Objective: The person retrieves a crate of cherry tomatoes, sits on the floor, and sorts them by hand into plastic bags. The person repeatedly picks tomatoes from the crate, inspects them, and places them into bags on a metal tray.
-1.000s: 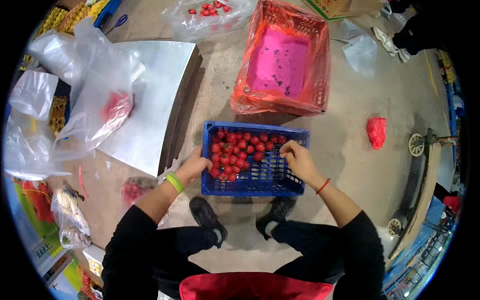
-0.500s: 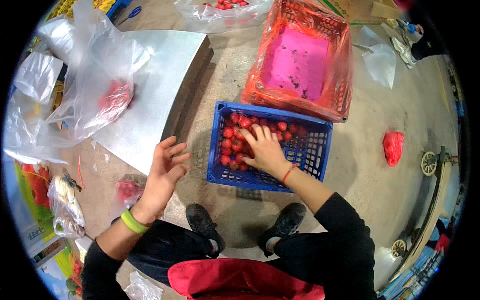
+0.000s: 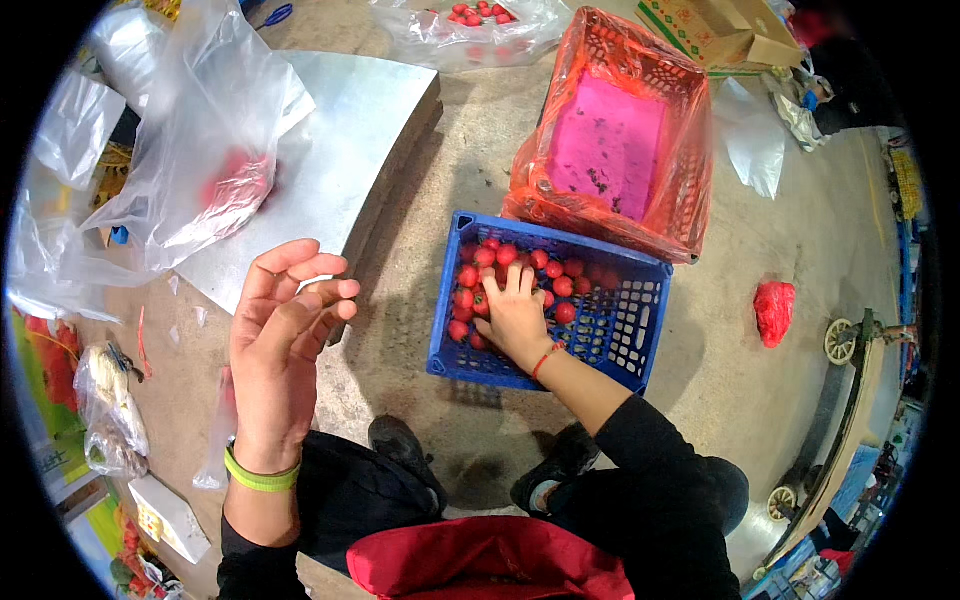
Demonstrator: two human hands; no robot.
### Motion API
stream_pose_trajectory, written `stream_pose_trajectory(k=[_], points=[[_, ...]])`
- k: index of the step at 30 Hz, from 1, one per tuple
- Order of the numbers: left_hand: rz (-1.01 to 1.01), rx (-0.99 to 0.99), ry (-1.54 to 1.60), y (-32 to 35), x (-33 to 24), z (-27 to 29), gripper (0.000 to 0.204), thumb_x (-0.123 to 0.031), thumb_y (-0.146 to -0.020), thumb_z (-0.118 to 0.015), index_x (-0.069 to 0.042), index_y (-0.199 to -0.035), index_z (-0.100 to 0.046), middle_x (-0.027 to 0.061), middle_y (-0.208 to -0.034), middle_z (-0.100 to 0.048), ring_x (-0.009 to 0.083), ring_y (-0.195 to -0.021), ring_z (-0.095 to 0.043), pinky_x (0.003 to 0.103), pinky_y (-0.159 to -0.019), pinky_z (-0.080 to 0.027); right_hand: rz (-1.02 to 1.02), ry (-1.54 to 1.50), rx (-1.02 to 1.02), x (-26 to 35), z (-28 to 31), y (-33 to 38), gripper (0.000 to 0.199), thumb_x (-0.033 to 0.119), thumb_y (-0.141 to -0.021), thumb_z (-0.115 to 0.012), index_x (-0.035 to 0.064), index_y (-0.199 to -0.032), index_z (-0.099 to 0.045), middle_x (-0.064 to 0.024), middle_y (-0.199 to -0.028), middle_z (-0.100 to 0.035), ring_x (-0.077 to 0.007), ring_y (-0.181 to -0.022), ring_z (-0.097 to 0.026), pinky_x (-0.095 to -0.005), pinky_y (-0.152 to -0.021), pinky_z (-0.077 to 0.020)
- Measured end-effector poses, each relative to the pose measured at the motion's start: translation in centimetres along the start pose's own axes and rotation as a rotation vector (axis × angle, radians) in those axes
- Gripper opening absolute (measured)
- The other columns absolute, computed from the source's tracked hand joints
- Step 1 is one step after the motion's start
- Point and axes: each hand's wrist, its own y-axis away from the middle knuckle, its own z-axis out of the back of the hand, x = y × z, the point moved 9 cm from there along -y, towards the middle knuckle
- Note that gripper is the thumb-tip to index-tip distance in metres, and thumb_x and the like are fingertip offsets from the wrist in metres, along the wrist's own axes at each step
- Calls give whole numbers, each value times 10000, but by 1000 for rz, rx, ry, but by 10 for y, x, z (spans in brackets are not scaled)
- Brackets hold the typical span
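Small red tomatoes (image 3: 463, 298) fill the left and back parts of a blue plastic crate (image 3: 548, 232) on the floor in front of me. My right hand (image 3: 515, 322) reaches down into this crate. Its fingers are spread over the tomatoes, with the fingertips partly hidden among them. My left hand (image 3: 285, 335) is raised in the air left of the crate, near a metal sheet (image 3: 345, 110). Its fingers are loosely curled and apart, with nothing seen in them.
Behind the blue crate stands a red crate (image 3: 690, 110) lined with plastic film, with a pink bottom and dark scraps. A clear bag (image 3: 215, 130) covers something red on the sheet. A tomato bag (image 3: 470, 35) lies farther back. A red bag (image 3: 774, 313) and a wheeled cart (image 3: 838, 342) are at right.
My left hand has moved up and left, looking larger, with its fingers more curled. My right hand has shifted slightly within the crate, over the tomatoes. The whole view has shifted a little.
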Motion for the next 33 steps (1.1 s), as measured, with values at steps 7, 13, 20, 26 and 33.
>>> stream_pose_trajectory(k=[7,13,20,26,33], points=[[-4,102,155,7,-8,7,326,-3,-923,-506,-24,-1245,-560,115,-1115,-660,187,-973,-657,295,-851,-523,-53,0,47,1,-8,-4,751,352,-706,-808,106,-1340,-488,-253,-1310,-430,-448,-1218,-450,-500,-766,-572],[34,101,178,12,-12,22,315,-4,-927,-501,-19,-1235,-568,119,-1085,-670,193,-961,-660,296,-847,-525,45,-77,-59,10,-7,6,751,261,-718,-804,156,-1387,-477,-245,-1235,-436,-463,-1173,-450,-513,-812,-570],[47,103,169,16,-22,23,305,0,-931,-498,-16,-1227,-569,117,-1081,-669,193,-961,-659,306,-852,-530,54,-218,-20,5,-12,9,765,255,-725,-811,190,-1408,-472,-231,-1163,-476,-473,-1082,-494,-516,-831,-549],[76,233,228,28,-34,20,259,-59,-950,-544,-41,-1207,-574,110,-1081,-661,208,-981,-652,333,-865,-530,57,-297,-26,28,21,22,765,141,-724,-803,239,-1417,-495,-212,-1233,-454,-452,-1138,-463,-503,-946,-502],[132,392,307,60,-54,11,340,62,-937,-470,-47,-1247,-557,112,-1152,-658,189,-1045,-656,331,-928,-528,33,-231,97,45,34,43,809,160,-715,-812,294,-1437,-472,-209,-1257,-449,-465,-1143,-465,-522,-877,-545]])
